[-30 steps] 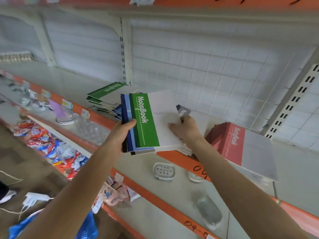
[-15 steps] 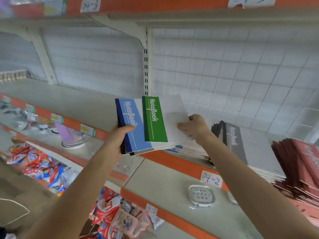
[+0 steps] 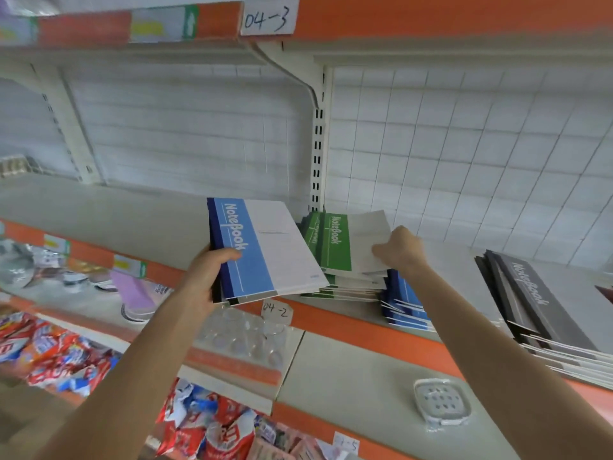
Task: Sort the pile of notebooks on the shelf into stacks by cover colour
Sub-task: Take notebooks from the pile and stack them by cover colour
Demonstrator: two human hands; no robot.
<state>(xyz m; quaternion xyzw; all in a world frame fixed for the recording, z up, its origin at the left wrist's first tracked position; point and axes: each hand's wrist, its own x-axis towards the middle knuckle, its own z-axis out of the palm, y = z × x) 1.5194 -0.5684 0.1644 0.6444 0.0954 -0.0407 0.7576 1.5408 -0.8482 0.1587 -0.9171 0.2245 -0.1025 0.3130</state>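
On the middle shelf (image 3: 99, 214), right hand (image 3: 399, 252) is down on the green stack (image 3: 345, 287), thumb on the cover and fingers curled at the right edge of the top green notebook (image 3: 345, 242). Left hand (image 3: 205, 277) clamps a bundle by its spine, a blue notebook (image 3: 265, 250) on top, held tilted in the air just left of the greens and overlapping their near corner. Every long axis runs away towards the back wall, spines to the left.

Here's the crux: the blue stack (image 3: 403, 303) sits right of the greens and lower, at the shelf's front edge, directly under the right forearm. So the blue cover has to cross over the greens, and the right hand is the nearer one, though its own arm blocks the drop. Black stack (image 3: 530, 300) lies further right, apart. Glass cups (image 3: 245, 333) and a soap dish (image 3: 441, 401) sit on the shelf below, out of the way.
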